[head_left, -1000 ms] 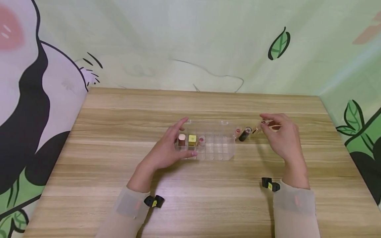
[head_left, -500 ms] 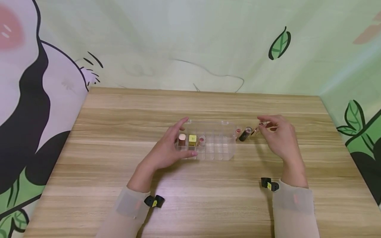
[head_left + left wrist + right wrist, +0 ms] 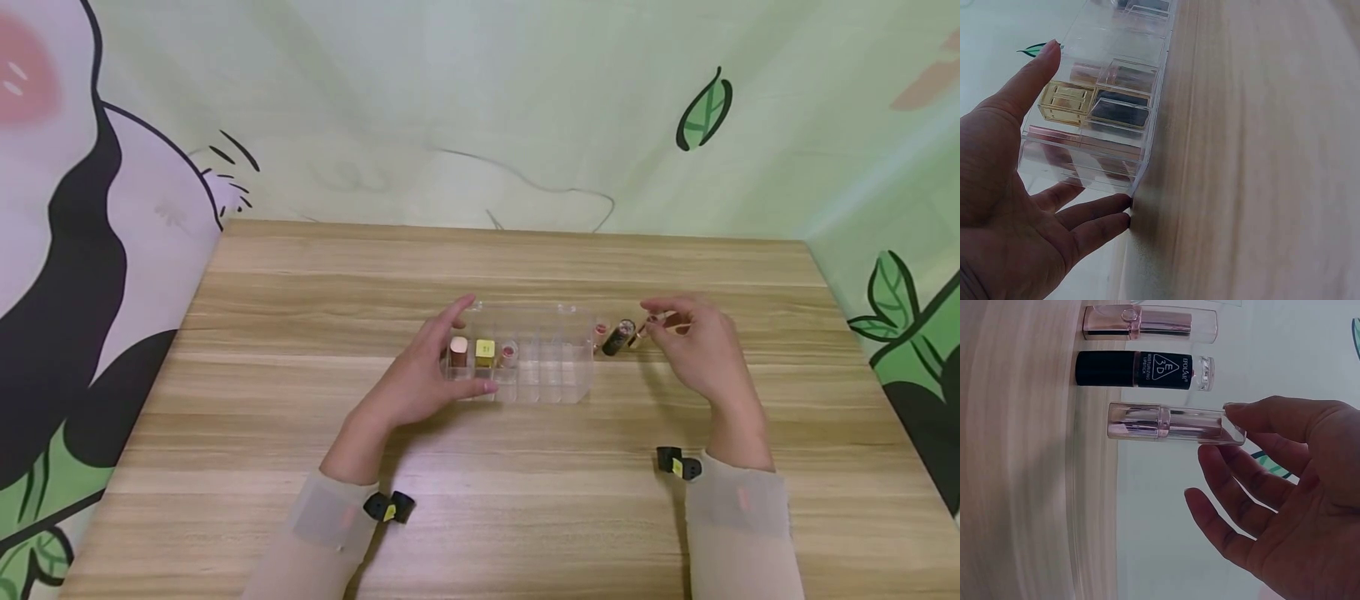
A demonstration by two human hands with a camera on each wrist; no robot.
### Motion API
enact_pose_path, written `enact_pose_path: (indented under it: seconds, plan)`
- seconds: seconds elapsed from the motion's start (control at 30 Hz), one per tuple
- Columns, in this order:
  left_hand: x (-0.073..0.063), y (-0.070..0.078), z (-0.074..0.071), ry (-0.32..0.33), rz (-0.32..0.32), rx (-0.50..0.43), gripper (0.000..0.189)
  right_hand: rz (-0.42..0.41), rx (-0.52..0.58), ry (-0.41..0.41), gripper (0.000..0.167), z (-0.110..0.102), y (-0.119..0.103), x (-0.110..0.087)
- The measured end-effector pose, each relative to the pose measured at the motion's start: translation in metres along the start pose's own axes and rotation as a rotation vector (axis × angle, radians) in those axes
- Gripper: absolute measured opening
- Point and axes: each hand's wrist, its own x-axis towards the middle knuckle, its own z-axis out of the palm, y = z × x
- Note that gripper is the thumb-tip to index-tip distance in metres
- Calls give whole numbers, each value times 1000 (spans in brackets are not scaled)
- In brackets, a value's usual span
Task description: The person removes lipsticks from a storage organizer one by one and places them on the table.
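Note:
A clear plastic lipstick organizer (image 3: 558, 375) sits on the wooden table. My left hand (image 3: 411, 379) grips its left end, thumb along the front and fingers round the far side. Inside, in a row, stand a brown tube with a pale top (image 3: 458, 352), a gold square-capped lipstick (image 3: 1067, 103) and a clear-capped one with a reddish top (image 3: 509, 354). My right hand (image 3: 705, 350) pinches the clear cap of a pinkish lipstick (image 3: 1169, 422) by thumb and fingertips, its base close over the table. Beside it stand a black lipstick (image 3: 1135, 370) and a rose-gold lipstick (image 3: 1147, 324).
The wooden table (image 3: 525, 500) runs back to a printed wall (image 3: 390, 125) with a panda and leaves. Both standing lipsticks are between the organizer's right end and my right hand. Small black cameras (image 3: 388, 507) sit on my wrists.
My right hand has shifted a little left and toward me with the pinkish lipstick, closer to the black one. The left hand and organizer have stayed put.

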Motion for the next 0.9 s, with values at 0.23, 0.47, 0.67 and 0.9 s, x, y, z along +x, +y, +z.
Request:
enact_pose_path:
  seconds: [0.23, 0.47, 0.67, 0.9]
  plan:
    - [1, -1, 0, 0, 6, -2, 117, -12, -10, -12, 24, 2, 4, 0]
    - [1, -1, 1, 2, 4, -3, 118, -5, -4, -25, 24, 2, 5, 0]
    - [1, -1, 1, 9, 4, 3, 118, 3, 1, -41, 24, 3, 6, 0]
    - [1, -1, 1, 5, 2, -4, 118, 25, 0, -61, 26, 5, 7, 1]
